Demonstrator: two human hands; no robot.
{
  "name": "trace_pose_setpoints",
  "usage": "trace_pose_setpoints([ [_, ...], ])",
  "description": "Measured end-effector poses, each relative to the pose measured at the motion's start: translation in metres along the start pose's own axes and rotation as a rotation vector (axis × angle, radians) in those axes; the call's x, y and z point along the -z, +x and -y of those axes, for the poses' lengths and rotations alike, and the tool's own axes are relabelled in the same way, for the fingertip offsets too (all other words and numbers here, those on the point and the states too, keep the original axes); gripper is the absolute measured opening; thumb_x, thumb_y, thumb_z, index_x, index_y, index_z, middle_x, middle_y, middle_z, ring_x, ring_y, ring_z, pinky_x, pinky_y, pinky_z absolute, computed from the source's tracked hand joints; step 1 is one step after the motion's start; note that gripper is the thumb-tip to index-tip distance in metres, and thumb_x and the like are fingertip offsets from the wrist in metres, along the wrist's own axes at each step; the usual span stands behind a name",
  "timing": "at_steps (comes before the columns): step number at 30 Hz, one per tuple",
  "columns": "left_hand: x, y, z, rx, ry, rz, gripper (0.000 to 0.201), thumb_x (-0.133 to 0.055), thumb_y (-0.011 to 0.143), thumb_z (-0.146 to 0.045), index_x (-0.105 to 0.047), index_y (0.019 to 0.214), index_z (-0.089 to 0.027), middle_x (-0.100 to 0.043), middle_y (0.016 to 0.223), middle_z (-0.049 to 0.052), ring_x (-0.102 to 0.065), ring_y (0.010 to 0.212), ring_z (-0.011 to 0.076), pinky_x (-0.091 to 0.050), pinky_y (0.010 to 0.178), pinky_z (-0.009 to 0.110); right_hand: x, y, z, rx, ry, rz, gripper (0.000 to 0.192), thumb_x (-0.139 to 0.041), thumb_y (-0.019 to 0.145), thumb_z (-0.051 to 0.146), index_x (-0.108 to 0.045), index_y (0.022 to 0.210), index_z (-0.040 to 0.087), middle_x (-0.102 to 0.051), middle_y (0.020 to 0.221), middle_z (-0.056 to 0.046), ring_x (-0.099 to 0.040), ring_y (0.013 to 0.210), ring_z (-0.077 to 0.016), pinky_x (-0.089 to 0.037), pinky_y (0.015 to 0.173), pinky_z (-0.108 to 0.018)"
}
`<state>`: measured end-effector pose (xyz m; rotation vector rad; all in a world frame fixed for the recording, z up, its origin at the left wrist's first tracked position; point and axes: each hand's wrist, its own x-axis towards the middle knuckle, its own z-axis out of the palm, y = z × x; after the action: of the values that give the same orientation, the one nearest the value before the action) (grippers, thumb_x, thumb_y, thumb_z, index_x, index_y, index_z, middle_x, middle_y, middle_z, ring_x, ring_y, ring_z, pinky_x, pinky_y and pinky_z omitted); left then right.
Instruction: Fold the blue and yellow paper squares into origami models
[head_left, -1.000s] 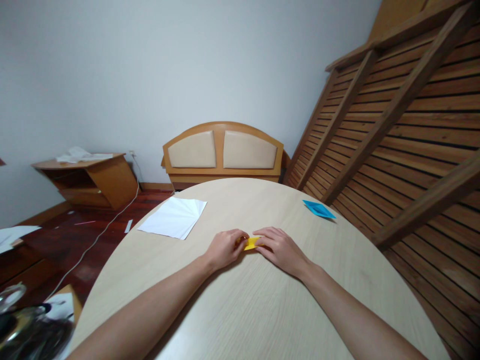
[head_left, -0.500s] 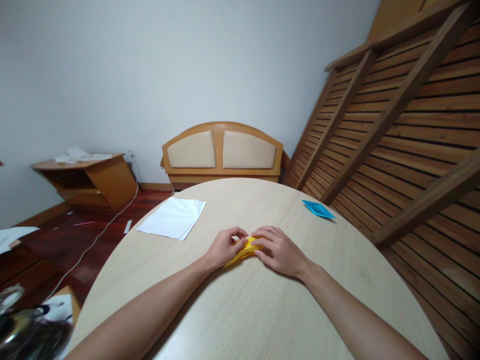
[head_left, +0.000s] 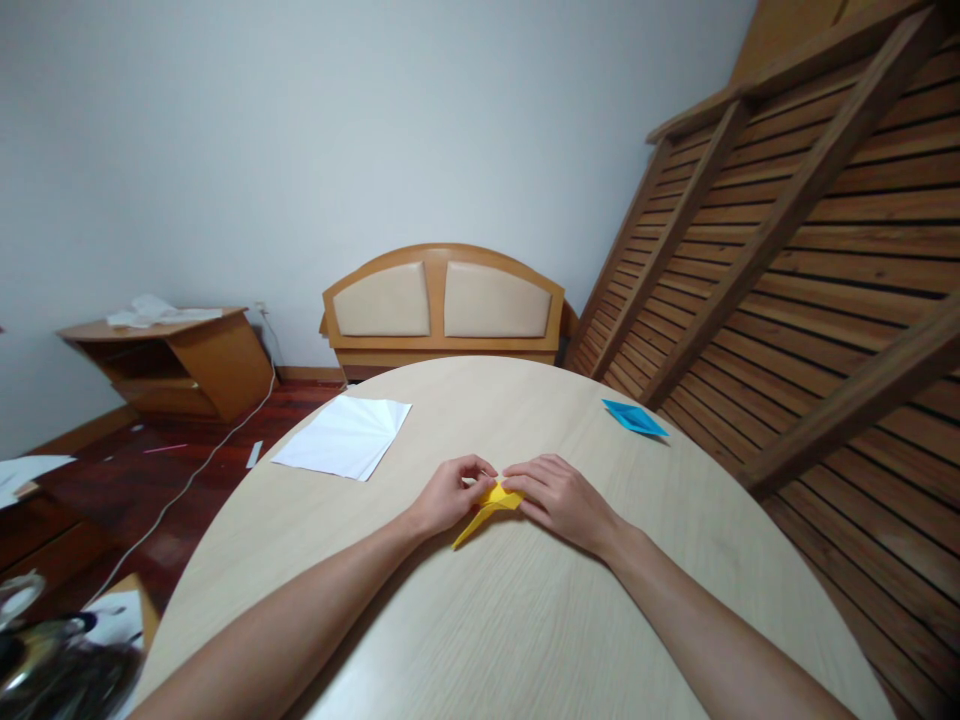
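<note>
A piece of folded yellow paper (head_left: 491,503) is between my two hands, just above or on the table's near middle; one narrow point of it sticks out toward the lower left. My left hand (head_left: 452,493) pinches its left side between thumb and curled fingers. From the right, my right hand (head_left: 559,500) grips the other side, its fingers bent over the paper's upper edge. The fingertips hide part of the folds. Farther off to the right lies a blue folded paper boat (head_left: 634,418). To the left rests a creased white sheet (head_left: 345,436).
The round wooden table (head_left: 480,620) fills the foreground. Behind it stands a headboard (head_left: 442,300), with a wooden slatted frame (head_left: 795,260) leaning at the right. A low cabinet (head_left: 172,365) and a white cable (head_left: 176,495) are on the left.
The yellow paper's narrow point now hangs lower and more steeply toward me. My right thumb has drawn in against the paper; both hands otherwise stay in place.
</note>
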<state>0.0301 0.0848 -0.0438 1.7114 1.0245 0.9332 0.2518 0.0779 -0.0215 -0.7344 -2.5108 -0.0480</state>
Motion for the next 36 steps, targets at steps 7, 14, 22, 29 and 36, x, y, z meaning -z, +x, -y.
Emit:
trace_pose_setpoints([
  [7,0.000,0.001,-0.002,-0.094,0.053,0.004,0.025,-0.059,0.089,-0.036,-0.068,0.093,-0.013,-0.069,0.089,0.007,-0.063,0.079,0.0156,-0.051,0.069,0.026,-0.004,-0.001,-0.002,-0.050,0.018,-0.028,0.028,-0.062,0.087,0.013,-0.065,0.113,0.024,-0.070,0.118,-0.006,-0.066,0.107,-0.0212,-0.050,0.092,-0.036],
  [14,0.003,-0.001,-0.003,-0.112,0.164,0.031,0.021,-0.059,0.089,-0.032,-0.069,0.094,-0.014,-0.071,0.089,0.005,-0.063,0.076,0.0146,-0.050,0.069,0.025,-0.003,-0.001,-0.002,-0.076,0.084,0.030,0.029,-0.061,0.087,0.012,-0.064,0.113,0.023,-0.067,0.122,-0.005,-0.065,0.110,-0.0196,-0.052,0.095,-0.033],
  [22,0.004,0.002,-0.001,-0.053,0.094,0.056,0.017,-0.064,0.085,-0.027,-0.069,0.091,-0.012,-0.073,0.086,0.006,-0.064,0.070,0.0132,-0.049,0.066,0.023,-0.004,-0.003,-0.003,-0.105,0.147,0.084,0.023,-0.059,0.091,0.017,-0.065,0.113,0.025,-0.066,0.124,-0.005,-0.065,0.110,-0.0188,-0.052,0.094,-0.031],
  [29,0.006,0.003,0.004,-0.110,0.122,0.043,0.019,-0.065,0.086,-0.031,-0.071,0.091,-0.014,-0.075,0.091,0.008,-0.068,0.079,0.0167,-0.052,0.073,0.027,-0.006,-0.001,-0.004,-0.129,0.148,0.087,0.020,-0.059,0.093,0.017,-0.065,0.110,0.025,-0.067,0.123,-0.005,-0.062,0.113,-0.0202,-0.049,0.097,-0.035],
  [36,0.011,0.007,0.011,-0.122,0.113,0.042,0.020,-0.064,0.085,-0.031,-0.072,0.091,-0.014,-0.075,0.094,0.009,-0.069,0.083,0.0189,-0.053,0.077,0.029,-0.012,-0.001,-0.006,-0.175,0.135,0.069,0.022,-0.061,0.094,0.024,-0.062,0.116,0.025,-0.067,0.119,-0.006,-0.058,0.114,-0.0222,-0.045,0.099,-0.041],
])
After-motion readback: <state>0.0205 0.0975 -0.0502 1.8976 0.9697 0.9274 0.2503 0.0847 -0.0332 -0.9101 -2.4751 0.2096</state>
